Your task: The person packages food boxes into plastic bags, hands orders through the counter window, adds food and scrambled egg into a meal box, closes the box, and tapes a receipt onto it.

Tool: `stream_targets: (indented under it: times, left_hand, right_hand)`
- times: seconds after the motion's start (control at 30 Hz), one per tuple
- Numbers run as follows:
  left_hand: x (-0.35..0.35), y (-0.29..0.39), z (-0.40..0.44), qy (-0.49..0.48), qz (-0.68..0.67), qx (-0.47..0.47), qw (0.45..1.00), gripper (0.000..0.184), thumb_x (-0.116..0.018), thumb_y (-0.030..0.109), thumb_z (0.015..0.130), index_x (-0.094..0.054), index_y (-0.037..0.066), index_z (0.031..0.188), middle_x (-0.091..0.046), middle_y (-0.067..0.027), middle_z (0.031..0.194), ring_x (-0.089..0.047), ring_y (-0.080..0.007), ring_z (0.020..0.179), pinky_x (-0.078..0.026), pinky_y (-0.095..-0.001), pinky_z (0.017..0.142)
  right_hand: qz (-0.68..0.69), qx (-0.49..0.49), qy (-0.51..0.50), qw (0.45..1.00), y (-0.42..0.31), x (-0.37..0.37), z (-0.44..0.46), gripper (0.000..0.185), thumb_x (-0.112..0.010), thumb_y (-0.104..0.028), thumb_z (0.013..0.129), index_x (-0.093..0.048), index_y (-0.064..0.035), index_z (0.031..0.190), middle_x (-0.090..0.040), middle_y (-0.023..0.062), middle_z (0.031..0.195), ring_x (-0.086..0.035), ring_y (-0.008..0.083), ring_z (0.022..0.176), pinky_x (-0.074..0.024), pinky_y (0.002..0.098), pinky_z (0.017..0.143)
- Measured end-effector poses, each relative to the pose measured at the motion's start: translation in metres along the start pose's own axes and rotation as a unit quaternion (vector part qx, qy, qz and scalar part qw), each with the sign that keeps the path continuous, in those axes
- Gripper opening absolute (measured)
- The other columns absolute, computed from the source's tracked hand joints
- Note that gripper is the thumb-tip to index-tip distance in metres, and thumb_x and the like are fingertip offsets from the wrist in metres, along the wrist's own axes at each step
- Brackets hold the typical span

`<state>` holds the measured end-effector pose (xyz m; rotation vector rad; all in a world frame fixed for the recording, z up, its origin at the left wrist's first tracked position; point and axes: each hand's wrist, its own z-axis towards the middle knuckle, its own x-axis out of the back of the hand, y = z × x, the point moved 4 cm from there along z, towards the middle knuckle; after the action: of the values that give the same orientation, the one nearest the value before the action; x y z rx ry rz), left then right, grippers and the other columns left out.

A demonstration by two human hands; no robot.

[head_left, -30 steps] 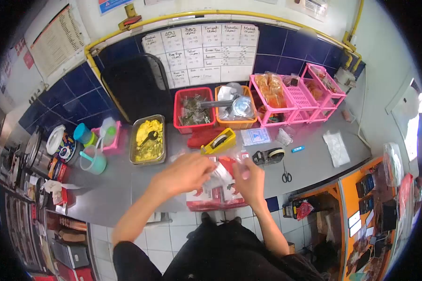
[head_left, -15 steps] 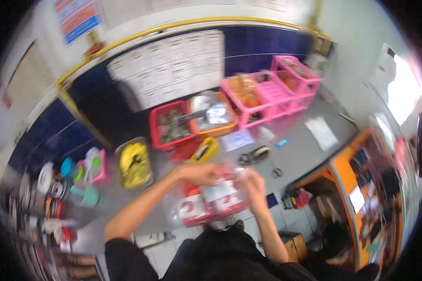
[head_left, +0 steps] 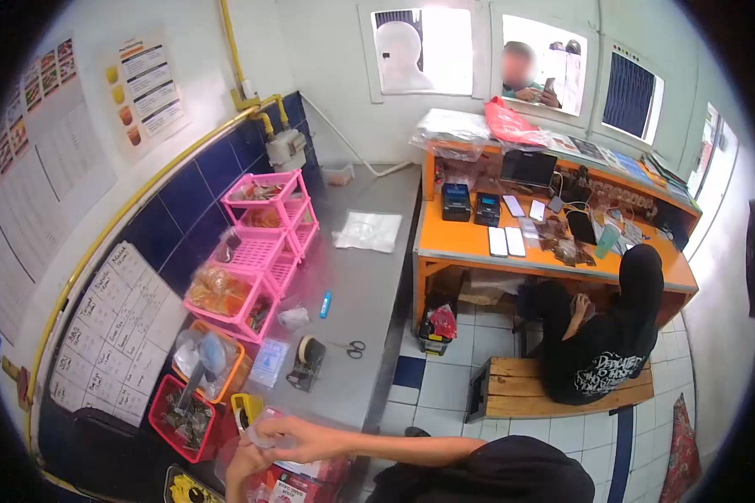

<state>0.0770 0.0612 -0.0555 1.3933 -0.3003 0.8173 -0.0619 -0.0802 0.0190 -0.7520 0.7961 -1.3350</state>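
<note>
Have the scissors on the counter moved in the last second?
No. Judged against the counter, the scissors lie where they did, beside the black tape dispenser, handles toward the front edge; the view has turned.

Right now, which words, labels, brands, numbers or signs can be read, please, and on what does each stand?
"DEDICATED": back of the seated person's black top; lettering below it unclear.
Too small or blurred to read surely: whiteboard, wall poster, wall sheets, red package.
</note>
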Motion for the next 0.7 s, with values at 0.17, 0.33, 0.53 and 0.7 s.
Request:
stream_targets:
  times: [0.17, 0.33, 0.53, 0.7]
  left_hand:
    - [-0.002, 0.028, 0.012, -0.001, -0.21, 0.047, 0.977, 0.041, -0.073, 0.023, 0.081, -0.063, 0.0, 0.114, -0.068, -0.0115, 0.099, -0.066, -0.0293, 0.092, -0.051, -0.0374, 0.085]
    - [0.001, 0.019, 0.011, 0.052, 0.134, 0.004, 0.99, 0.055, -0.069, 0.028, 0.082, -0.059, 0.003, 0.13, -0.069, -0.0166, 0.116, -0.068, -0.0317, 0.103, -0.053, -0.0396, 0.089]
    - [0.003, 0.028, 0.001, -0.011, -0.001, 0.228, 0.974, 0.037, -0.072, 0.018, 0.084, -0.068, 0.003, 0.117, -0.071, -0.0076, 0.097, -0.066, -0.0139, 0.087, -0.053, -0.0314, 0.078]
    - [-0.002, 0.031, -0.002, 0.057, -0.138, 0.209, 0.966, 0.048, -0.075, 0.022, 0.082, -0.066, 0.004, 0.125, -0.071, -0.007, 0.096, -0.066, -0.0145, 0.086, -0.053, -0.032, 0.076]
  right_hand:
    - [-0.037, -0.035, -0.052, 0.997, -0.008, 0.0, 0.003, 0.039, -0.063, -0.018, 0.091, -0.059, -0.0034, 0.127, -0.061, 0.0129, 0.117, -0.056, 0.0238, 0.111, -0.0408, 0.0372, 0.104]
    - [-0.061, -0.047, -0.006, 0.997, 0.004, 0.008, 0.002, 0.039, -0.066, -0.02, 0.092, -0.059, -0.0004, 0.124, -0.061, 0.0141, 0.118, -0.056, 0.0232, 0.115, -0.0413, 0.0385, 0.105]
    - [-0.034, -0.12, -0.001, 0.992, 0.008, 0.012, 0.005, 0.024, -0.064, -0.003, 0.084, -0.063, 0.0031, 0.107, -0.064, 0.0062, 0.099, -0.057, 0.0122, 0.093, -0.046, 0.0285, 0.08]
    - [0.013, -0.152, 0.016, 0.988, 0.013, 0.015, 0.005, 0.004, -0.063, -0.001, 0.086, -0.058, -0.0007, 0.086, -0.056, 0.0009, 0.087, -0.05, 0.0087, 0.085, -0.0409, 0.0268, 0.078]
